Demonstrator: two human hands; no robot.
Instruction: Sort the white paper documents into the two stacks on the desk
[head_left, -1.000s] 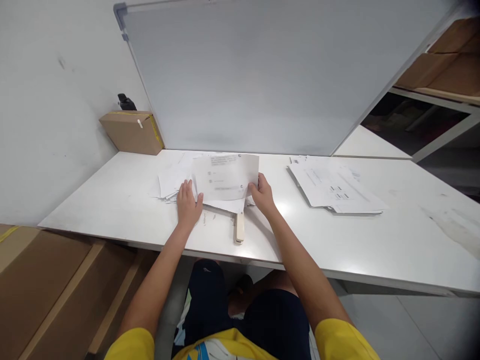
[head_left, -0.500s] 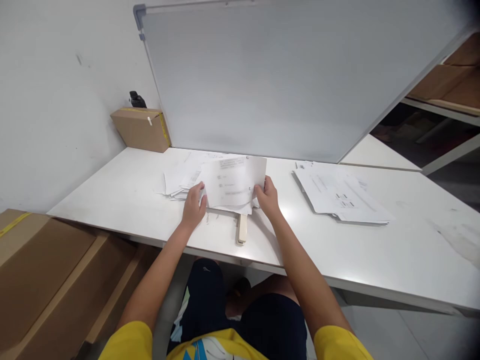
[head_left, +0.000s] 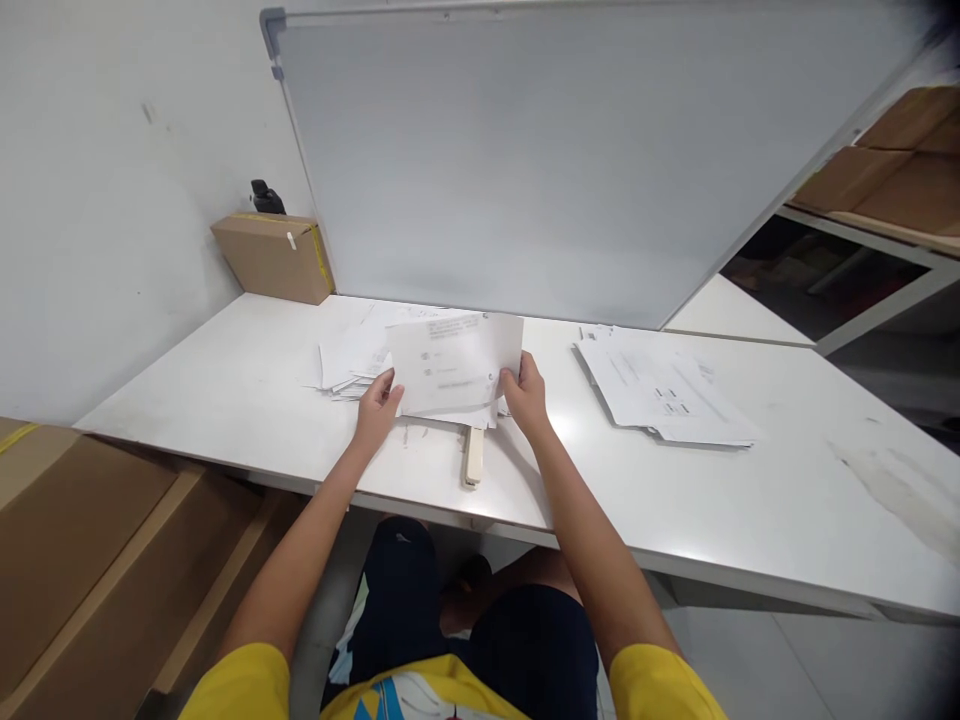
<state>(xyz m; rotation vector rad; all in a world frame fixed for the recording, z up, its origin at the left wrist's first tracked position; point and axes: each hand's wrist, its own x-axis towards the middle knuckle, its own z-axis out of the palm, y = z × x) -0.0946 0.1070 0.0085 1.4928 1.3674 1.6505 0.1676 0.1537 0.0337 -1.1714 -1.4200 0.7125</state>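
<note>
Held up above the table are printed sheets of paper (head_left: 450, 365), tilted toward me, with lines of faint text. My right hand (head_left: 527, 395) pinches their right edge, thumb in front. At the lower left edge, my left hand (head_left: 377, 410) has its thumb and fingers closed around the paper's side. Just below the sheets lies a cream stapler (head_left: 473, 458), its far end covered by the paper. Behind my left hand a loose paper pile (head_left: 345, 360) spreads on the table, partly hidden by the held sheets.
Another stack of printed papers (head_left: 660, 390) lies on the white table (head_left: 720, 520) to the right. A whiteboard (head_left: 510, 170) stands along the back. A cardboard box (head_left: 274, 262) with a black object (head_left: 267, 197) behind it sits at the back left. Larger cardboard (head_left: 82, 540) is at lower left.
The view has shifted slightly, so most things sit a little further left. Both hands stay at the sheets; the left hand's grip has moved slightly lower along the edge.
</note>
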